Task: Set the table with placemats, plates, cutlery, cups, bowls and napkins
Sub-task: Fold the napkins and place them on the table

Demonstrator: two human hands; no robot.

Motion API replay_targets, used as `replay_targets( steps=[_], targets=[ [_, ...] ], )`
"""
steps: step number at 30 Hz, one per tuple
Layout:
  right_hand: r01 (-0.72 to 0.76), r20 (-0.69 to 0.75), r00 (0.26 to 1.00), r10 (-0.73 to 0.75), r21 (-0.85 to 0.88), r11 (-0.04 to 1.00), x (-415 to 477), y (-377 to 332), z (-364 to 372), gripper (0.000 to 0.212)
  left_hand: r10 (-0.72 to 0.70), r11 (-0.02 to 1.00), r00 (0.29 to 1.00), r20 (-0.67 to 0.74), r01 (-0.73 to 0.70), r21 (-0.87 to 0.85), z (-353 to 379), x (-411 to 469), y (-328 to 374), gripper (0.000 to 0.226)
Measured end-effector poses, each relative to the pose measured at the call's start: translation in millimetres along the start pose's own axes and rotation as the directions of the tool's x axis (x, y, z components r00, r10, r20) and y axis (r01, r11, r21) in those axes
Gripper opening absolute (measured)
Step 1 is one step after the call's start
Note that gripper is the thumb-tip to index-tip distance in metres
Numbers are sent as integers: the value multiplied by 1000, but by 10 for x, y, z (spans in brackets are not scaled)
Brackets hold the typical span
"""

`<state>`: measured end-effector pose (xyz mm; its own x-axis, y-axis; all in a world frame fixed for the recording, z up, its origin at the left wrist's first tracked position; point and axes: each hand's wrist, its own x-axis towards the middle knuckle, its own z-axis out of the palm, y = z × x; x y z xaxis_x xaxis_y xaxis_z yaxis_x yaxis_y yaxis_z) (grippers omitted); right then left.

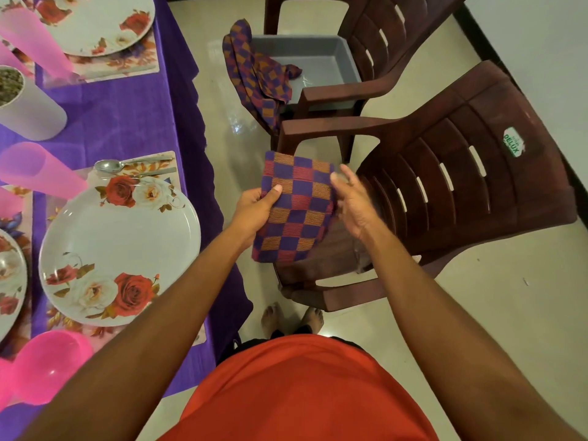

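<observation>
My left hand grips a folded purple-and-orange checked napkin by its left edge, thumb on top, above the near brown chair. My right hand touches the napkin's right edge with relaxed, spread fingers. Another checked napkin hangs over the rim of a grey tub on the far chair. On the purple tablecloth at the left lies a rose-patterned plate on a floral placemat, with a spoon beyond it.
Two brown plastic chairs stand right of the table. A second rose plate sits at the far left. Pink cups, a pink bowl and a white cup stand on the table. The floor is pale tile.
</observation>
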<state>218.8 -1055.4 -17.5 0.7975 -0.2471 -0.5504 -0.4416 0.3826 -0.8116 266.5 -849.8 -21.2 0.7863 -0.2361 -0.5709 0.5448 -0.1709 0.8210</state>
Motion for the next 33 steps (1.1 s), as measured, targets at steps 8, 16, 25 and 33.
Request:
replay_targets(
  steps=[8,16,25,33],
  targets=[
    [27,24,999,-27,2,1000,-201,562,82,44,-122,993,985,-126,119,-24,-150,-16,-4,21],
    [-9,-15,1000,11,120,993,-96,360,92,30,68,991,997,41,-72,113,-242,-96,-136,73],
    [224,165,975,-152,-683,695,-40,251,-73,43,258,868,966,-20,-222,444,-277,-49,-244,38],
    [384,309,921,-238,-827,412,126,108,-306,21,383,670,920,77,-335,662,-271,-21,-230,19]
  ],
)
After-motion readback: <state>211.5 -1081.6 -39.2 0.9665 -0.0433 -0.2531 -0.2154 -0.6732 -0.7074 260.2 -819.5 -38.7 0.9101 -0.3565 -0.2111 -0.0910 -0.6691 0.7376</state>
